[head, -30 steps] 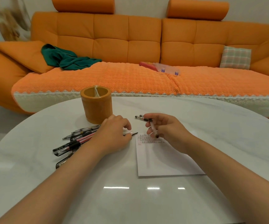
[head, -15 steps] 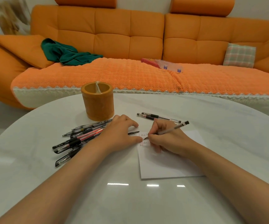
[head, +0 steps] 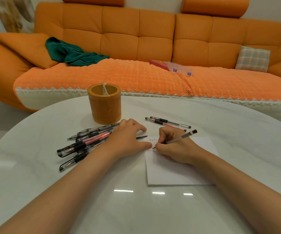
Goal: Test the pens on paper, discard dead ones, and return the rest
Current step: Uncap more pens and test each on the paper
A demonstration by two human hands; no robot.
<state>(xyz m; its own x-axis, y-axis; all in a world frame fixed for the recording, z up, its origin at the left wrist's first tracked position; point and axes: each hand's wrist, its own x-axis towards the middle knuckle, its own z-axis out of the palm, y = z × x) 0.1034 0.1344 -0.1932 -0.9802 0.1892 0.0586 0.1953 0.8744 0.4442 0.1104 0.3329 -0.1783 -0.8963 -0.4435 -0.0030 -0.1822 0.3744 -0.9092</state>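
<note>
My right hand (head: 175, 146) grips a clear pen (head: 182, 137) in a writing hold, its tip touching the top left corner of the white paper (head: 173, 171), where small written marks show. My left hand (head: 128, 141) rests at the paper's left edge, thumb pressing the sheet; a black pen cap (head: 141, 137) pokes out from under its fingers. A pile of several pens (head: 85, 142) lies left of that hand. Two more pens (head: 167, 123) lie beyond the paper. An orange pen holder (head: 104, 105) stands behind the pile.
The round white table (head: 35, 166) holds everything. Behind it runs an orange sofa (head: 136, 48) with a green cloth (head: 72, 53), a clear plastic box (head: 178, 68) and a checked cushion (head: 253, 59).
My right hand turned the pen into a writing grip and lowered its tip onto the paper. My left hand stayed at the paper's left edge. The view has tilted down slightly.
</note>
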